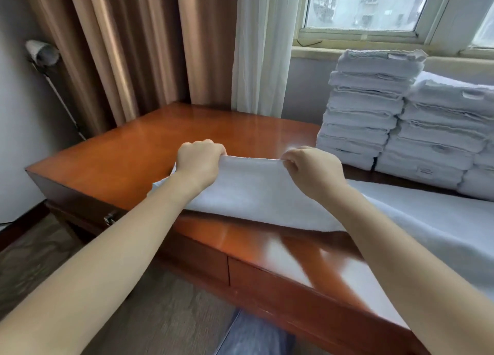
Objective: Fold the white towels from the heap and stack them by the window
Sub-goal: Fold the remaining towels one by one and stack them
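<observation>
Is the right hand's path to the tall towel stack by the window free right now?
Probably yes: only tabletop shows between the right hand and the stack, though it pinches the towel.

The left hand [199, 162] and right hand [312, 170] curl over the far edge of a towel [254, 191], most fingertips tucked out of sight. The left wrist covers the towel's left corner. White cloth [441, 229] on the right runs out of the right edge; whether it is the same towel cannot be told. The rightmost stack [481, 178] is cut by that edge. Print on a label [425, 171] is too small to read. Buildings beyond the window [374, 4] are hazy. A grey object [42, 52] on the far left wall cannot be identified. A denim leg [248, 333], blurred, is cut by the bottom edge.
</observation>
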`<state>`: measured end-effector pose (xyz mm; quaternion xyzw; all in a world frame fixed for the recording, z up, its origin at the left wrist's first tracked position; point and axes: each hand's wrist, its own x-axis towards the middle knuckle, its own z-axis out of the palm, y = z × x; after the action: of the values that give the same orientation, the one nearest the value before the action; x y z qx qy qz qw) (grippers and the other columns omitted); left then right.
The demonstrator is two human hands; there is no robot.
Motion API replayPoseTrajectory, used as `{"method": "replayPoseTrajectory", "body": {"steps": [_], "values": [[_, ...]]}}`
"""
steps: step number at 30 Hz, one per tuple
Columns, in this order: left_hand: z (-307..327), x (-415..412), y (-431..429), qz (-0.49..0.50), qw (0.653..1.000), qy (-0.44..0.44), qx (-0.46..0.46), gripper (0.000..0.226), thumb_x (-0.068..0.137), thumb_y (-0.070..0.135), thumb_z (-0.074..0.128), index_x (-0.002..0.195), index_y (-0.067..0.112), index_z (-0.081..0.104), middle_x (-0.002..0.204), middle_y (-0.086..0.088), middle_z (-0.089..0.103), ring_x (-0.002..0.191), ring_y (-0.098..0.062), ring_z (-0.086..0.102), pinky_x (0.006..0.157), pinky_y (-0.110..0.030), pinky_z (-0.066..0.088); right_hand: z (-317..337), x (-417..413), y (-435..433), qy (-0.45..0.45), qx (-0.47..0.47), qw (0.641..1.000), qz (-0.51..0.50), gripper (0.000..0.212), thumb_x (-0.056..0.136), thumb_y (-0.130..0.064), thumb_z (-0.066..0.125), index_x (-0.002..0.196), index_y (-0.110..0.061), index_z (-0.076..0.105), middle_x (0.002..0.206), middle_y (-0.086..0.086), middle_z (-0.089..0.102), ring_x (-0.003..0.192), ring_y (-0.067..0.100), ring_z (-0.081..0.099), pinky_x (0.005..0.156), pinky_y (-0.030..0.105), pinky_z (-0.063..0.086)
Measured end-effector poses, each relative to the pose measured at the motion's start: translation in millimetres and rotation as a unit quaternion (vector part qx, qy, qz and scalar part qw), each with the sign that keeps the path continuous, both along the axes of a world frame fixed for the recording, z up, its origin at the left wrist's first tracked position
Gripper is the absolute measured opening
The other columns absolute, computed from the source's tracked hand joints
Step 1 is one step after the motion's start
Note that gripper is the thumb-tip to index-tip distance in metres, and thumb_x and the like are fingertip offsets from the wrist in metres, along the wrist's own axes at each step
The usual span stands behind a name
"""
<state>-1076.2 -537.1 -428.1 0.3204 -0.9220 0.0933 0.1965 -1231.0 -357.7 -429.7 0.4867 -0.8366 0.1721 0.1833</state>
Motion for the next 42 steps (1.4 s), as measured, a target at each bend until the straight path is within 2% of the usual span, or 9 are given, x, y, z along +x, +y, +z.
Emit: {"method": "replayPoseTrajectory", "body": {"steps": [6,10,13,18,26,29,32,37,42], "values": [[-31,-21,-23,0.023,0.997,-0.065,0.024,0.044,0.091,-0.001,0.046,0.12,0.028,0.061,0.111,0.0,0.062,0.101,-0.025,0.06,0.078,-0.033,0.034,-32,-38,-27,-0.052,0.091,0.994,0.015,0.029,0.097,-0.021,0.047,0.112,-0.031,0.07,0.111,-0.003,0.064,0.107,0.024,0.057,0.066,0.03,0.036],[-61,-20,-28,0.004,0.996,0.073,0.05,0.044,0.085,-0.002,0.045,0.115,0.025,0.064,0.106,0.002,0.061,0.099,-0.022,0.056,0.088,-0.033,0.034,-49,-36,-44,-0.049,0.061,0.997,0.019,0.043,0.092,-0.014,0.05,0.13,-0.029,0.061,0.122,-0.002,0.06,0.116,0.023,0.05,0.08,0.033,0.036],[-64,-18,-26,0.003,0.982,0.178,0.056,0.046,0.077,-0.007,0.052,0.112,0.019,0.065,0.112,-0.001,0.06,0.105,-0.024,0.054,0.092,-0.034,0.035,-55,-17,-58,-0.082,0.035,0.992,0.089,0.04,0.093,-0.014,0.048,0.129,-0.028,0.062,0.125,-0.007,0.061,0.118,0.02,0.051,0.09,0.033,0.035],[-62,-15,-19,-0.026,0.974,0.186,0.125,0.027,0.084,-0.001,0.052,0.09,0.02,0.068,0.097,0.005,0.061,0.094,-0.019,0.056,0.074,-0.035,0.043,-67,-9,-60,-0.118,0.017,0.983,0.137,0.027,0.1,-0.021,0.041,0.109,-0.023,0.067,0.104,-0.004,0.064,0.101,0.019,0.055,0.081,0.028,0.034],[-62,-19,-22,0.005,0.977,0.135,0.165,0.028,0.091,0.021,0.05,0.106,0.029,0.073,0.11,0.013,0.067,0.105,-0.011,0.056,0.077,-0.031,0.047,-70,-8,-63,-0.112,0.01,0.989,0.098,0.029,0.099,-0.021,0.037,0.098,-0.017,0.065,0.088,-0.004,0.059,0.086,0.018,0.055,0.067,0.032,0.04],[-56,-21,-22,0.013,0.982,0.074,0.172,0.031,0.092,0.023,0.047,0.111,0.028,0.07,0.116,0.011,0.065,0.109,-0.015,0.053,0.081,-0.033,0.047,-67,-4,-58,-0.143,0.018,0.985,0.1,0.031,0.1,-0.02,0.038,0.109,-0.017,0.068,0.111,-0.002,0.065,0.109,0.021,0.057,0.079,0.032,0.047],[-54,-25,-13,0.02,0.985,0.02,0.169,0.034,0.095,0.026,0.043,0.12,0.023,0.066,0.124,0.003,0.06,0.115,-0.021,0.05,0.087,-0.036,0.045,-53,-6,-38,-0.161,0.035,0.981,0.101,0.04,0.1,-0.018,0.042,0.136,-0.025,0.059,0.145,-0.005,0.05,0.136,0.016,0.042,0.096,0.031,0.045],[-52,-45,40,-0.078,0.969,0.09,0.218,0.037,0.098,0.028,0.045,0.132,0.026,0.059,0.137,0.004,0.054,0.125,-0.019,0.047,0.097,-0.035,0.042,-25,-25,32,-0.135,-0.019,0.99,0.032,0.039,0.096,-0.02,0.051,0.133,-0.028,0.059,0.133,-0.011,0.058,0.123,0.013,0.052,0.084,0.027,0.044],[-45,-85,121,-0.228,0.934,0.124,0.244,0.034,0.093,0.023,0.053,0.125,0.028,0.063,0.131,0.009,0.056,0.122,-0.014,0.048,0.094,-0.032,0.045,-28,-30,108,-0.145,-0.001,0.988,-0.059,0.041,0.092,-0.026,0.054,0.132,-0.032,0.059,0.127,-0.014,0.058,0.12,0.012,0.051,0.081,0.029,0.046]]}}
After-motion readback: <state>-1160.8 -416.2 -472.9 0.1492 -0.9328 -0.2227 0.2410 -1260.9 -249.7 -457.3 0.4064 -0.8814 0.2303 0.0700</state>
